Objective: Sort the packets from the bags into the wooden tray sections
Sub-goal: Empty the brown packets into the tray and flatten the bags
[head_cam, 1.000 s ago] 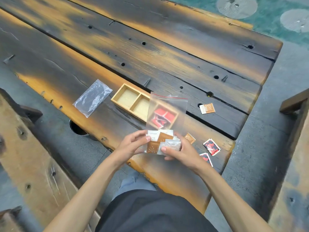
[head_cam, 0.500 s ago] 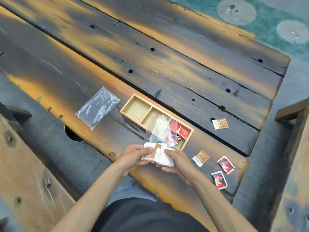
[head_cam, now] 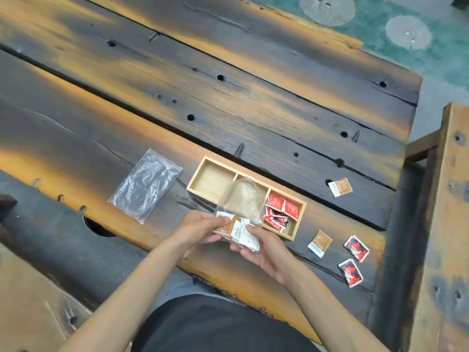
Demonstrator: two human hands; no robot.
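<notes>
A clear bag [head_cam: 241, 199] of packets [head_cam: 238, 231] is grasped in the grip of both the left hand [head_cam: 200, 228] and right hand [head_cam: 266, 252], just before the wooden tray [head_cam: 195, 177] on the desk [head_cam: 228, 102]; red packets [head_cam: 279, 210] occupy its right section.

Both hands [head_cam: 200, 228] [head_cam: 264, 247] grip a packet-filled bag [head_cam: 241, 214] over the tray [head_cam: 200, 171].

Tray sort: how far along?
Done: red packets fill the wooden tray's right section; one clear bag lies flat. In hand: left hand and right hand grip a bag of brown and white packets. Left: two sections bare, four loose packets on table.
</notes>
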